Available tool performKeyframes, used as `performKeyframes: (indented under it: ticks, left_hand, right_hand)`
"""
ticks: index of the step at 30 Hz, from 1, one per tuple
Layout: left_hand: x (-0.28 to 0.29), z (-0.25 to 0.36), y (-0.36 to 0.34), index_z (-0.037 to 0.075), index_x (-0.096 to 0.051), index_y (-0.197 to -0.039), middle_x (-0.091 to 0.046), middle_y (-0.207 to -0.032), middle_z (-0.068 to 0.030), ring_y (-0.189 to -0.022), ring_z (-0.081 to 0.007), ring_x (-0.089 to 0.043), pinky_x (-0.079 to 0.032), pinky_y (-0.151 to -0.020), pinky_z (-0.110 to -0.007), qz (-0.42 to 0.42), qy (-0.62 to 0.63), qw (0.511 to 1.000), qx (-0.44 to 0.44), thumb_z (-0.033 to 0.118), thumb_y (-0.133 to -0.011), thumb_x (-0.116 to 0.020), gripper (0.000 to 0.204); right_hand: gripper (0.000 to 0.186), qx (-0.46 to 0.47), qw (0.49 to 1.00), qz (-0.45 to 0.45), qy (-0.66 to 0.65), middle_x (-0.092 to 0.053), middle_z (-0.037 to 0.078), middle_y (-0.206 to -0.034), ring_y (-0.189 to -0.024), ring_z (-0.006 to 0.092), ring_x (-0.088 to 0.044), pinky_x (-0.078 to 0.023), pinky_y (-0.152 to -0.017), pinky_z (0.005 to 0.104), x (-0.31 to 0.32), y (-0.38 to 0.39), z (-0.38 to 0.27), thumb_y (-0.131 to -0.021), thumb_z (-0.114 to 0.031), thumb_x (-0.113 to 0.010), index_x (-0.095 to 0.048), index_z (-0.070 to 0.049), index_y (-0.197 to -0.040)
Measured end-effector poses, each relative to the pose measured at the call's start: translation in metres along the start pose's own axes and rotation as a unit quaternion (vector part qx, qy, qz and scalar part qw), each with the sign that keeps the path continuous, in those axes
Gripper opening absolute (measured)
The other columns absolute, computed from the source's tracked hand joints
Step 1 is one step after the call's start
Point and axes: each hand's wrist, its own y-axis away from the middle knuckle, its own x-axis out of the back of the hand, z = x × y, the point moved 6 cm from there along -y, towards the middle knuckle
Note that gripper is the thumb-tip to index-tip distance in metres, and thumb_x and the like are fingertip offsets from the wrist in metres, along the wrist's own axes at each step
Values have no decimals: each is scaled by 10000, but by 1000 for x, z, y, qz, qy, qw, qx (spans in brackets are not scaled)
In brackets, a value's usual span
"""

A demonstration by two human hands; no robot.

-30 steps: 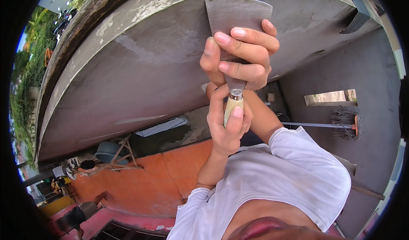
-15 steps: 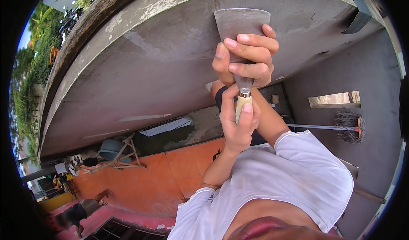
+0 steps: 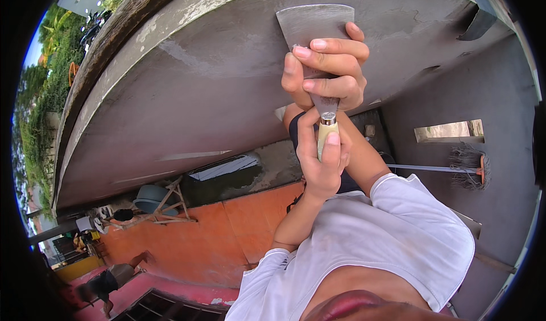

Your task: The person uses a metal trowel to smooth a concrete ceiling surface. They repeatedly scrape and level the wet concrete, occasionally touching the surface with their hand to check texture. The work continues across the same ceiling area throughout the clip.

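A putty knife (image 3: 311, 28) with a wide, flared metal blade and a cream handle is held upright in front of a grey plastered wall (image 3: 227, 99). My right hand (image 3: 333, 70) is closed around the blade's lower part, thumb at the left side and fingers across its face. A small whitish bit shows at one fingertip on the blade. Below it, my left hand (image 3: 323, 164) grips the handle (image 3: 327, 133), thumb laid along it. The blade's wide edge points up; whether it touches the wall I cannot tell.
A mop (image 3: 469, 167) leans at the right wall beneath a narrow opening (image 3: 449, 131). At lower left, a grey basin (image 3: 152, 200) sits by a wooden stand (image 3: 179, 207) over orange flooring (image 3: 210, 235). Farther off is another person (image 3: 105, 284). A dark flap (image 3: 478, 25) hangs at upper right.
Both hands and the putty knife have shifted slightly; the blade has moved up and left and tilted a little. A whitish bit now shows at a right fingertip. Both grips stay closed.
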Motion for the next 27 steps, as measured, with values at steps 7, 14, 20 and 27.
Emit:
performKeyframes:
  ticks: [7, 14, 20, 27]
  left_hand:
    - [7, -9, -3, -9, -352, -1283, -439, -550, -40, -373, -82, -316, -294, -347, -240, 0, -4, 1000, -15, 243, -975, -428, 405]
    - [8, -25, -11, -6, -338, -1276, -441, -550, -46, -372, -87, -313, -291, -349, -241, -14, -13, 998, -61, 248, -985, -423, 395]
    - [-1, -18, -1, -1, -333, -1283, -434, -555, -44, -372, -85, -308, -292, -350, -241, 1, -2, 999, -34, 272, -996, -419, 405]
    - [5, 4, 11, -21, -363, -1317, -462, -576, -37, -408, -66, -336, -305, -380, -220, -13, 9, 999, 40, 250, -994, -433, 427]
  right_hand:
    - [386, 6, 1000, 10, 9, -725, -82, -855, -964, 129, -654, -406, -1083, 440, 0, 3, -1, -708, -3, -818, -503, -215, -779]
    - [394, 21, 1000, -5, -16, -721, -93, -847, -952, 127, -660, -405, -1086, 438, 2, 3, 9, -700, 3, -821, -509, -218, -794]
    - [381, 10, 1000, -7, -12, -716, -89, -853, -942, 127, -658, -405, -1088, 434, 4, -1, 4, -716, -24, -828, -521, -219, -827]
    - [455, 83, 989, -117, 20, -680, -102, -907, -938, 134, -634, -428, -1030, 395, 10, -20, -4, -710, -213, -907, -527, -253, -957]
